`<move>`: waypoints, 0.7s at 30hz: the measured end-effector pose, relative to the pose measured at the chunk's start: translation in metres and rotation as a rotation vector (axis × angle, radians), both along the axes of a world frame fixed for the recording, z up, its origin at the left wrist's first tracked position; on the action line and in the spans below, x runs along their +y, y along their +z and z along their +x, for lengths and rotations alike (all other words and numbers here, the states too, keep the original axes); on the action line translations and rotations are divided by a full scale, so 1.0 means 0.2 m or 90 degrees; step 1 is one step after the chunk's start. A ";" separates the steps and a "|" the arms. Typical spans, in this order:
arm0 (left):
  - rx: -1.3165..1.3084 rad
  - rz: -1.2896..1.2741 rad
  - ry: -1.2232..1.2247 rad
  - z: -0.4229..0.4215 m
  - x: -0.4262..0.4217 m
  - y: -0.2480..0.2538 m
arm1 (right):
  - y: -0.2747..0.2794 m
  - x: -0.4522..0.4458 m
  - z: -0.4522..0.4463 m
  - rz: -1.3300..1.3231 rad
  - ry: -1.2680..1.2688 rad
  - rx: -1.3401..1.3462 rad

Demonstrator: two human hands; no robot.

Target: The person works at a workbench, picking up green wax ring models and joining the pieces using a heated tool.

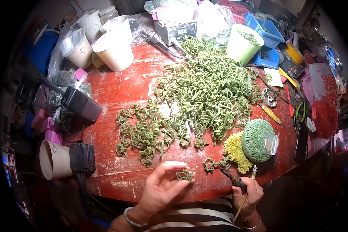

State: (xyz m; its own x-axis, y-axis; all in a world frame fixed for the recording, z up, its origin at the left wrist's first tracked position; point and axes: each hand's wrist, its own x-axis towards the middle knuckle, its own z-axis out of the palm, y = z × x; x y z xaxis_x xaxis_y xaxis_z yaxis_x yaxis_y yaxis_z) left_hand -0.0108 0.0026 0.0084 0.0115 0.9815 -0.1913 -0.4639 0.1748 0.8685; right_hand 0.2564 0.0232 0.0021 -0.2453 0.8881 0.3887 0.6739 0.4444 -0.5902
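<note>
My left hand [167, 181] is closed in a pinch on a small green ring-shaped piece [185, 175], near the table's front edge. My right hand [250, 193] grips a dark-handled pointed tool [236, 180], its tip pointing up and left; a thin stick [241, 205] is also in that hand. Near the tool's tip lie a few green ring pieces [209, 165]. Beyond them are a yellow textured pad [236, 151] and a round green pad [259, 135] with a small clear packet [271, 144] on it. A large heap of green ring pieces [212, 89] covers the middle.
On the red table [108, 92], white buckets [114, 50] stand at the back left, and a green-filled bucket [244, 44] at the back. A black box [81, 104] is at left. Pliers [300, 112] and a yellow-handled tool [271, 114] lie at right.
</note>
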 end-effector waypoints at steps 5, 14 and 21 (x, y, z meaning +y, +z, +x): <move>-0.009 0.008 -0.007 0.00 0.01 0.00 | 0.00 0.01 0.00 0.007 0.004 0.004; 0.006 0.042 -0.001 0.01 0.01 -0.01 | 0.00 0.00 0.01 -0.003 0.008 0.008; 0.040 0.058 -0.015 0.01 0.01 -0.01 | 0.00 0.01 0.01 0.009 0.006 -0.006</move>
